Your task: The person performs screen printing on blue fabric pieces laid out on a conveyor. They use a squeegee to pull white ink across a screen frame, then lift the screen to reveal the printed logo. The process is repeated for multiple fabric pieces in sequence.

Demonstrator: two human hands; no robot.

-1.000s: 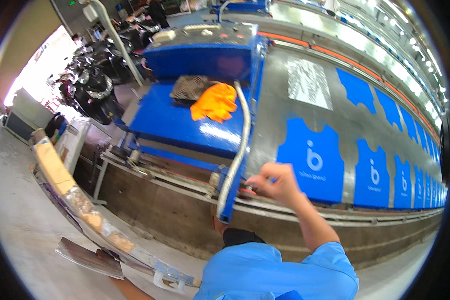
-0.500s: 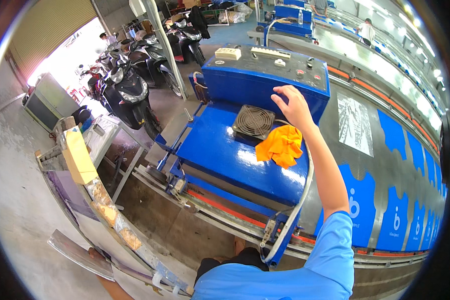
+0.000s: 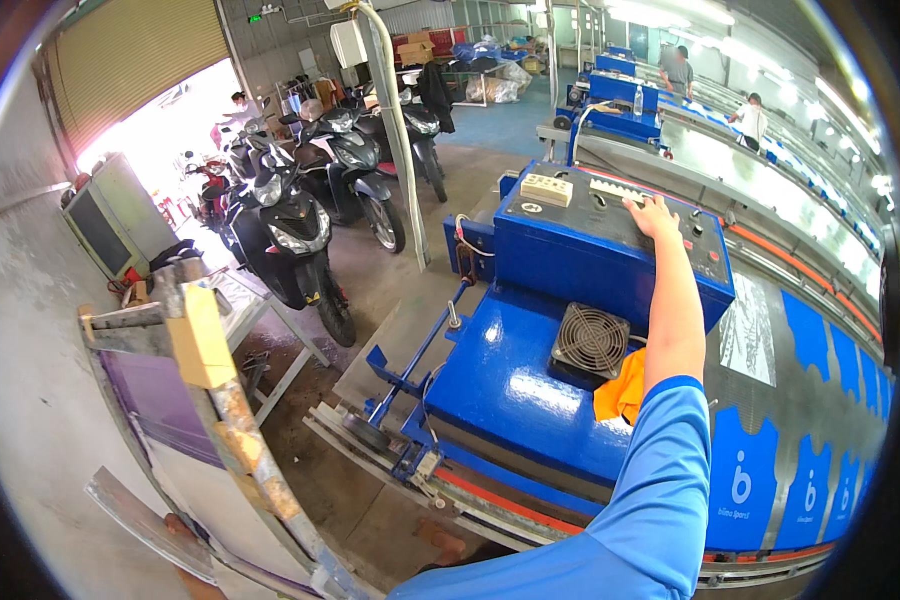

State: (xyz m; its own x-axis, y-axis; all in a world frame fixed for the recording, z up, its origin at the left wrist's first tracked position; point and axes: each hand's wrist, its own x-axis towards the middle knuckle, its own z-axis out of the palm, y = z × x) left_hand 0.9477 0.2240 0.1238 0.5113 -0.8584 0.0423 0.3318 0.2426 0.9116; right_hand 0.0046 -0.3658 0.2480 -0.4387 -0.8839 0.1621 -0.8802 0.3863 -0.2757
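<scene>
— What is the right hand (image 3: 656, 216) doing?
— Its fingers lie spread flat on the grey control panel (image 3: 610, 205) topping the blue machine (image 3: 530, 380), gripping nothing.
— And the left hand?
— Out of sight. An orange cloth (image 3: 620, 395) lies beside the fan grille (image 3: 590, 342).

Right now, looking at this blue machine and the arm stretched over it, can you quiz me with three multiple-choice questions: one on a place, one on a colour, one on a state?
1. Where is the right hand?
A. on the control panel
B. on the round fan grille
C. on a scooter

2. What colour is the cloth beside the fan grille?
A. green
B. orange
C. white

3. How is the right hand?
A. holding the cloth
B. gripping a hose
C. empty, fingers on the panel

Answers: 1 A, the fingers rest on the panel top. 2 B, it shows orange beside the sleeve. 3 C, nothing is held.
</scene>
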